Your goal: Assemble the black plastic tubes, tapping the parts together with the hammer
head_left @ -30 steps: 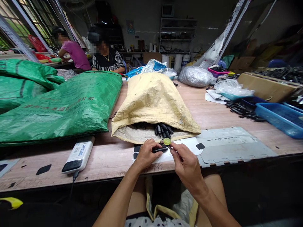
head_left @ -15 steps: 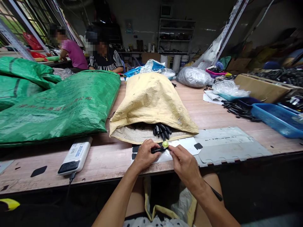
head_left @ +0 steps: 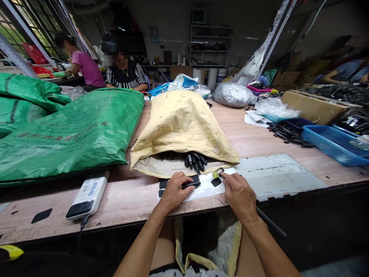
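Observation:
Low over the table's front edge, my left hand (head_left: 175, 191) is closed on a slim black tube-shaped piece (head_left: 191, 185), thumb and fingers gripping it. My right hand (head_left: 241, 195) grips a small hammer (head_left: 218, 173) whose head has a yellow-green face and a metal part; its dark handle runs out behind my wrist. The hammer head is apart from the black piece, to its right. Beneath both lies a white sheet (head_left: 205, 189) with black rounded patches. Several similar black pieces (head_left: 196, 162) show in the mouth of the yellow woven sack (head_left: 184, 123).
A green sack (head_left: 95, 130) and a white power bank (head_left: 89, 194) with a cable lie left. A grey board (head_left: 276, 175), a blue basket (head_left: 334, 142) and loose black pieces (head_left: 285, 134) are right. Co-workers (head_left: 127, 77) sit across the table; another (head_left: 350, 71) is far right.
My right hand has moved right with the hammer, taking its head off the black piece in my left hand. My left hand stays nearly in place. The view has shifted slightly.

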### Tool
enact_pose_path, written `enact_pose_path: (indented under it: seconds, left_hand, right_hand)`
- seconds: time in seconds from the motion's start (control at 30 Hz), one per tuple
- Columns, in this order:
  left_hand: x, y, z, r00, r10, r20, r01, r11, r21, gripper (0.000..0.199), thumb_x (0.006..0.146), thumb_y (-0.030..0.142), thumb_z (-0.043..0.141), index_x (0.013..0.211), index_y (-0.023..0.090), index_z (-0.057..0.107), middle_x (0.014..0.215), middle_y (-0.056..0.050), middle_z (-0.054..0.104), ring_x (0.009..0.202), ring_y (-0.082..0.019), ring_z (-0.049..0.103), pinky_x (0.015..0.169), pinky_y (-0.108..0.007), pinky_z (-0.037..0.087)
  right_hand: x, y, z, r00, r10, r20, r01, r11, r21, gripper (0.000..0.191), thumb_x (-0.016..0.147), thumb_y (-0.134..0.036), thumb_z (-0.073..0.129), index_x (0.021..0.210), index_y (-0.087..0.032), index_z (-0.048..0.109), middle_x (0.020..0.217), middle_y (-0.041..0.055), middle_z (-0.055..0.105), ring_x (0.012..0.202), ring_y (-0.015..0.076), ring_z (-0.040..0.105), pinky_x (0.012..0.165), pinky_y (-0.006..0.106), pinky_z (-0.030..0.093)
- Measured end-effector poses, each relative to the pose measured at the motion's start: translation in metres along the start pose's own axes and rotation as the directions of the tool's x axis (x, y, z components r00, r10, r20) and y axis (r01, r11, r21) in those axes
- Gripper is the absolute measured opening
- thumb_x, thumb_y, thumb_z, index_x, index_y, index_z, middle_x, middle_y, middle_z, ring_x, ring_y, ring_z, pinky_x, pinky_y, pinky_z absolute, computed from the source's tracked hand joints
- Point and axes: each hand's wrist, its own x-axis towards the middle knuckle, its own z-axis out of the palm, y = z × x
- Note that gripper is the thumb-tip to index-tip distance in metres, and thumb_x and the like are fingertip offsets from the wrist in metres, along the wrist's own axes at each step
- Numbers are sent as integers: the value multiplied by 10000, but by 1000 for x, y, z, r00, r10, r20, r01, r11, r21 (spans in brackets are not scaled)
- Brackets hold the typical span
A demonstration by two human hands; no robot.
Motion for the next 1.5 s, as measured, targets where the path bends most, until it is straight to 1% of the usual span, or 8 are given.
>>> enact_pose_path:
  seconds: [0.2, 0.3, 0.43, 0.6, 0.9, 1.17, 1.37, 1.5]
  left_hand:
    - [-1, 0, -3, 999, 4, 39, -3, 999, -40, 194, 922, 323, 598, 933, 216, 759, 875, -48, 640, 919, -220, 568, 854, -350, 409]
    - [0, 0, -4, 998, 13, 55, -11, 999, -34, 238, 961, 348, 550, 922, 221, 747, 879, -43, 636, 924, -214, 565, 860, -347, 401]
    - [0, -1, -4, 997, 22, 75, -21, 1000, -17, 279, 989, 364, 505, 906, 218, 728, 886, -36, 628, 923, -207, 552, 861, -345, 392]
    - [-1, -2, -4, 994, 30, 108, -32, 999, 20, 353, 1018, 381, 441, 859, 210, 705, 867, -30, 614, 897, -195, 533, 848, -340, 386]
    - [0, -4, -2, 989, 66, 131, -78, 993, 93, 385, 1033, 379, 410, 783, 202, 643, 835, -19, 593, 861, -184, 518, 815, -331, 374]
    - [1, -1, -4, 991, 36, 125, -47, 995, 85, 396, 1026, 360, 395, 716, 195, 579, 803, -18, 567, 842, -183, 505, 797, -330, 371]
    - [0, 3, -6, 992, 17, 122, -24, 998, 58, 435, 1031, 375, 366, 655, 191, 485, 761, -13, 533, 813, -181, 492, 771, -332, 360]
    - [-1, 5, -6, 994, 1, 112, -8, 998, 59, 426, 1027, 368, 369, 651, 195, 470, 758, -14, 545, 805, -181, 493, 766, -336, 362]
  right_hand:
    - [2, -1, 2, 1000, -8, -13, 8, 1000, -18, 296, 899, -141, 557, 1133, -237, 712, 976, 72, 657, 933, 239, 556, 829, 354, 437]
    - [5, -13, -6, 997, -81, -17, 82, 994, 76, 315, 866, -173, 606, 1164, -229, 692, 1051, 79, 648, 983, 253, 537, 901, 378, 439]
    - [7, -35, -6, 956, -242, 166, 183, 934, 306, 445, 834, -245, 680, 1274, -237, 615, 1009, 51, 665, 960, 231, 554, 889, 360, 455]
    - [9, -52, 7, 917, -307, 255, 203, 909, 365, 188, 887, -391, 671, 973, -225, 663, 898, 39, 658, 909, 214, 552, 837, 339, 435]
    - [13, -53, 20, 882, -404, 244, 279, 862, 423, 229, 967, -311, 561, 763, -208, 562, 829, 26, 597, 856, 185, 508, 807, 320, 389]
    - [11, -54, 24, 903, -354, 242, 220, 866, 449, 257, 947, -348, 596, 737, -208, 547, 766, 16, 581, 813, 185, 488, 786, 322, 383]
    - [10, -43, 5, 925, -328, 193, 214, 867, 450, 180, 855, -351, 700, 960, -213, 652, 901, 31, 645, 883, 203, 529, 827, 338, 403]
    - [11, -15, 1, 993, -112, 39, 96, 954, 284, 104, 909, -271, 602, 969, -214, 664, 919, 45, 657, 903, 210, 550, 837, 342, 400]
